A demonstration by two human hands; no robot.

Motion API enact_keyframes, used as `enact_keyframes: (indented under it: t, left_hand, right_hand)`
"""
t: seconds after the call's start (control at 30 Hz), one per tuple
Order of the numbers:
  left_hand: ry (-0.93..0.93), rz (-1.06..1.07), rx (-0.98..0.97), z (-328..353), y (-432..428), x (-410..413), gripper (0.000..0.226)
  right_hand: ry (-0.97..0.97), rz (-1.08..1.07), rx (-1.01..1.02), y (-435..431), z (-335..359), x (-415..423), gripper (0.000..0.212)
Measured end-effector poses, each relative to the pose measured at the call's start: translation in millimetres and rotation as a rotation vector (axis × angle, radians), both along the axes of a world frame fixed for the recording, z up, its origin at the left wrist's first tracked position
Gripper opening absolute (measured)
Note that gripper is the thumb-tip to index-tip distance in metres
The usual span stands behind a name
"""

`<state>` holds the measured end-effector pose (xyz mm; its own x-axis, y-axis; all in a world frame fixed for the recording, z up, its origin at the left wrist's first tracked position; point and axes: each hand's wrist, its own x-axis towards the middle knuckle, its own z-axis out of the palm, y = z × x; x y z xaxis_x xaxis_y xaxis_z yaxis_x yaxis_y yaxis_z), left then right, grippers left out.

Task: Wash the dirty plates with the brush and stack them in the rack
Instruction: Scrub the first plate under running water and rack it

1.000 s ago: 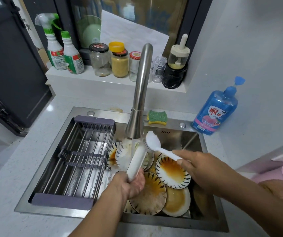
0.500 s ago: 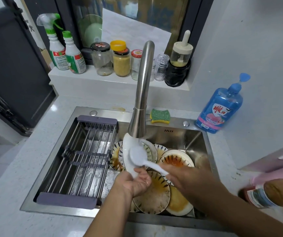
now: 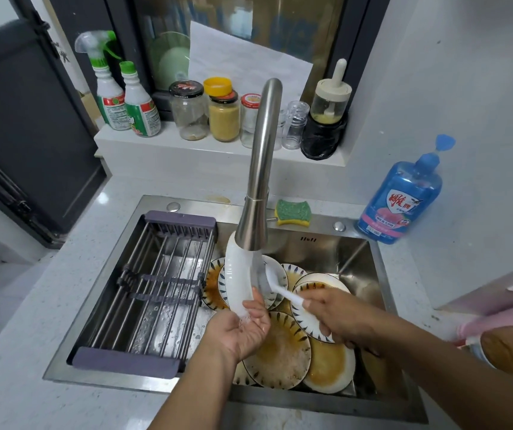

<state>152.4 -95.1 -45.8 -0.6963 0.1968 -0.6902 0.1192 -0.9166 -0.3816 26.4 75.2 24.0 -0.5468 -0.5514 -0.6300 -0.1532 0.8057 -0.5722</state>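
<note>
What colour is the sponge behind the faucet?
Green on top with a yellow base, seen in the head view: sponge, faucet.

Pale speckled countertop (image 3: pixel 25 311), plain white walls (image 3: pixel 466 72), dark-framed window (image 3: pixel 239 35) above a white ledge (image 3: pixel 168 144).

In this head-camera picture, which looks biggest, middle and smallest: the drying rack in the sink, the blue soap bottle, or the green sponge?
1. Rack, by far the largest; it fills the sink's left half.
2. Blue soap bottle.
3. Green sponge, the smallest.
The bottle and sponge sit at a similar distance from the camera, so that ranking looks safe.
</note>
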Motion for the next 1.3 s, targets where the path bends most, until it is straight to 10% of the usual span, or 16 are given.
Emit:
enact_keyframes:
  t: [0.33,0.73,0.93,1.3]
  left_hand:
    - [-0.081,-0.224,-0.545,17,-26,5,0.029]
    - [-0.513,-0.728,-2.106,13,-41,13,0.023]
    - [-0.416,-0.930,-2.796,22,-45,10,0.037]
    - [-0.270,-0.917,-3.025,41,-46,-15,0.016]
  right_hand:
    - [0.003,-0.234,-0.005,25,16,-2,0.035]
    - [0.130,-0.237,0.017,28,24,-2,0.036]
    - [0.184,-0.209,0.019,25,22,-1,0.033]
    - [0.324,-0.113,0.008,20,33,-3,0.034]
